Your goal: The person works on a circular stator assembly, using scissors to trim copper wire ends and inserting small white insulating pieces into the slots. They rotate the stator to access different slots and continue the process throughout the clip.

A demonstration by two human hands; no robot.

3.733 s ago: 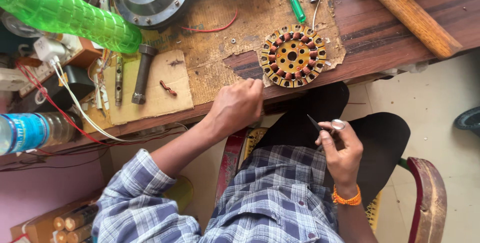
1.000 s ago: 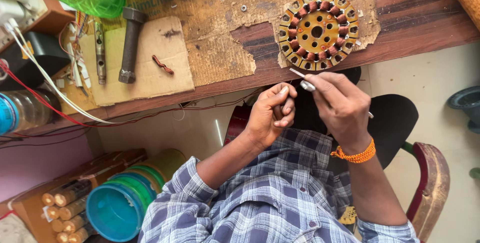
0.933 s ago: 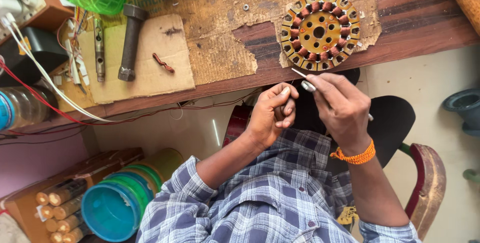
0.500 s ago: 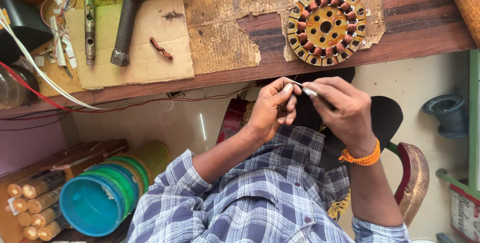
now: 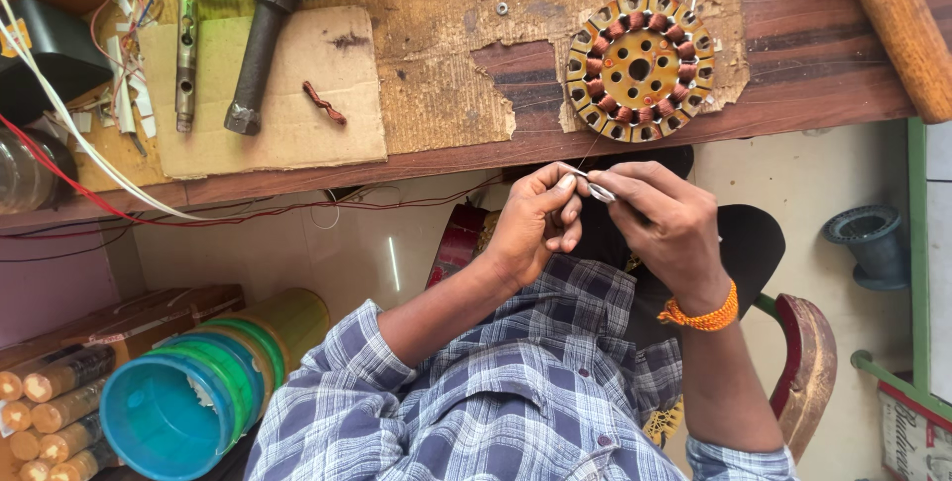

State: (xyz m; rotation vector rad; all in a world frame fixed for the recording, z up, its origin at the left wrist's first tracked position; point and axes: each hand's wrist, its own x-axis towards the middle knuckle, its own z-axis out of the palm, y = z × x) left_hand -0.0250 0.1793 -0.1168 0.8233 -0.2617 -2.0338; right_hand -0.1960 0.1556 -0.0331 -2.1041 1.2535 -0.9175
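Left hand [image 5: 535,228] pinches thin wire [image 5: 583,159] from motor winding [image 5: 640,67]; right hand [image 5: 664,228] clamps small metal blade [image 5: 601,191] against it; a slip could nick fingers or snap wire

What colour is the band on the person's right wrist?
The wristband is orange, seen clearly in the head view.

1. The left hand [image 5: 535,228], at the frame's middle, has its fingers [image 5: 557,188] curled, tips pinched together.
2. The right hand [image 5: 666,228], just beside it, points its pinched fingers [image 5: 627,181] leftward; the two hands' fingertips meet.
3. Both forearms rise from the lower frame, sleeves rolled up.
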